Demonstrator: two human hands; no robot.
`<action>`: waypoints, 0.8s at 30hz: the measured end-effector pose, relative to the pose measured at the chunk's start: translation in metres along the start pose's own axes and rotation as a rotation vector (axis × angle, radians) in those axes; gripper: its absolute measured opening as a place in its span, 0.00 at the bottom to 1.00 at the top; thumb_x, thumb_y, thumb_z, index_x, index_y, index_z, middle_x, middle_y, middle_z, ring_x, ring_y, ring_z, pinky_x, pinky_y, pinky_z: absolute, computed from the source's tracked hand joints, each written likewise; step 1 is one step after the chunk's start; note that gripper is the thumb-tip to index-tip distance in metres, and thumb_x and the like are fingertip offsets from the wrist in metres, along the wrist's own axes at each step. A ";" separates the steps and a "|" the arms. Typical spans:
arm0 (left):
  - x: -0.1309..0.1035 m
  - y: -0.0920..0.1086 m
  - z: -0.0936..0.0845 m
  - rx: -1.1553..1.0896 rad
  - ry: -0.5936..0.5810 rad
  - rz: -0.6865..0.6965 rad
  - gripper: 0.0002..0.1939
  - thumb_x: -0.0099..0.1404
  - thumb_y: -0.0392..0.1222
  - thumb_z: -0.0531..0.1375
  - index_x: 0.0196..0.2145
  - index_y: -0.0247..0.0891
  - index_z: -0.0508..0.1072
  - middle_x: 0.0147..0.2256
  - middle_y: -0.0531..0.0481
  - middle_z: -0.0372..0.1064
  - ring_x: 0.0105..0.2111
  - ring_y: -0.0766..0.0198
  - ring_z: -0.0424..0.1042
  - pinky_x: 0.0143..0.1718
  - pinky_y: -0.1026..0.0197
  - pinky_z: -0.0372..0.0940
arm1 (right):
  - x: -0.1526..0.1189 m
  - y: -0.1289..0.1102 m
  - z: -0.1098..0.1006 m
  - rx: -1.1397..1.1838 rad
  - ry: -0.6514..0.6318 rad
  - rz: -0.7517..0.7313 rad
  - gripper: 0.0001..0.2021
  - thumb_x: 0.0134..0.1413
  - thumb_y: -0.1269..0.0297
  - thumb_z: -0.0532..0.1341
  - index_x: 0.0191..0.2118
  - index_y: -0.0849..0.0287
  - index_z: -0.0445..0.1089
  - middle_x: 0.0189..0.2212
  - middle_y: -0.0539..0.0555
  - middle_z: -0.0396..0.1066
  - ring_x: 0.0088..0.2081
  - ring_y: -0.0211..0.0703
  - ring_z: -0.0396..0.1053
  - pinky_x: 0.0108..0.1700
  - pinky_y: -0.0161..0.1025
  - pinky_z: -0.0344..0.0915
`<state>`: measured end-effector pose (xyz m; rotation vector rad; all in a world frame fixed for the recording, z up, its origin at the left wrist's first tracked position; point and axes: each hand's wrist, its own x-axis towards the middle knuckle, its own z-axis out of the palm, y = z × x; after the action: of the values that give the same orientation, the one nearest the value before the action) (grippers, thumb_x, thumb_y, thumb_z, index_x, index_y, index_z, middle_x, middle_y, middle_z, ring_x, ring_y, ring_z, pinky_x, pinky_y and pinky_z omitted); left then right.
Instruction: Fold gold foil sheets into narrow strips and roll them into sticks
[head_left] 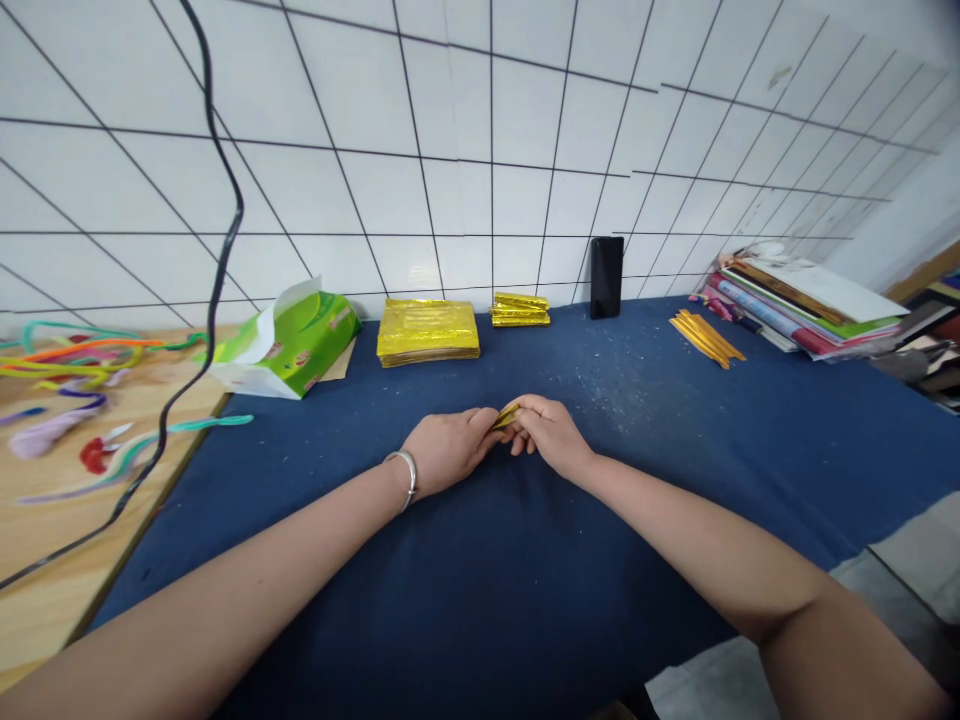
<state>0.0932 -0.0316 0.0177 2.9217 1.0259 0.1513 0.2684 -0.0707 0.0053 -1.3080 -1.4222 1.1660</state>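
Observation:
My left hand [454, 447], with a silver bangle at the wrist, and my right hand [551, 432] meet over the middle of the blue cloth [480, 600]. Between their fingertips they pinch a small folded piece of gold foil paper [508, 414]. Fingers cover most of the piece, so its full shape is hidden. Behind my hands lies a thick stack of gold foil paper sheets [428, 334]. Several narrow folded gold foil strips [520, 310] are piled to the right of that stack. Farther right, more flat golden strips [706, 338] lie fanned on the cloth.
A black phone [607, 278] leans upright against the tiled wall [525, 120]. To the left sit a green tissue pack [300, 340] and colourful fuzzy stems [82, 360] on a wooden board [45, 540]. A black cable [225, 250] hangs in front. Books and papers [810, 300] are stacked right.

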 end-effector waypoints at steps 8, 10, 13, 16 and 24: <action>0.000 -0.003 0.004 0.036 -0.018 -0.033 0.14 0.70 0.46 0.40 0.40 0.38 0.61 0.34 0.48 0.70 0.29 0.62 0.72 0.24 0.65 0.56 | 0.003 0.004 -0.002 0.035 0.047 0.087 0.11 0.54 0.65 0.48 0.35 0.60 0.66 0.21 0.50 0.70 0.18 0.33 0.66 0.16 0.28 0.55; -0.001 -0.006 0.004 0.019 -0.015 -0.043 0.14 0.70 0.46 0.40 0.40 0.39 0.61 0.34 0.48 0.70 0.29 0.62 0.72 0.24 0.65 0.55 | 0.004 0.006 -0.006 0.072 0.073 0.103 0.11 0.54 0.63 0.48 0.36 0.60 0.65 0.22 0.50 0.70 0.18 0.33 0.66 0.16 0.28 0.55; -0.002 -0.011 0.004 -0.014 -0.019 -0.057 0.14 0.70 0.46 0.40 0.39 0.38 0.61 0.32 0.49 0.70 0.28 0.64 0.71 0.25 0.65 0.55 | 0.004 0.007 -0.010 0.114 0.047 0.055 0.11 0.54 0.63 0.48 0.39 0.59 0.64 0.26 0.51 0.71 0.22 0.33 0.67 0.18 0.28 0.58; -0.002 -0.015 0.004 -0.052 -0.018 -0.041 0.14 0.70 0.46 0.40 0.38 0.39 0.60 0.32 0.50 0.69 0.28 0.65 0.71 0.26 0.65 0.55 | 0.002 0.006 -0.010 0.063 -0.043 -0.075 0.14 0.50 0.67 0.53 0.45 0.56 0.62 0.35 0.51 0.70 0.27 0.33 0.68 0.22 0.29 0.61; -0.003 -0.022 0.006 -0.122 0.006 0.041 0.15 0.70 0.47 0.40 0.37 0.39 0.61 0.31 0.51 0.69 0.28 0.65 0.69 0.28 0.65 0.56 | -0.002 0.005 -0.003 -0.318 0.023 -0.253 0.13 0.51 0.63 0.58 0.44 0.55 0.65 0.33 0.49 0.68 0.30 0.33 0.65 0.36 0.34 0.64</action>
<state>0.0777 -0.0162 0.0101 2.8347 0.9234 0.2156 0.2730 -0.0728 0.0009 -1.3000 -1.7501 0.7769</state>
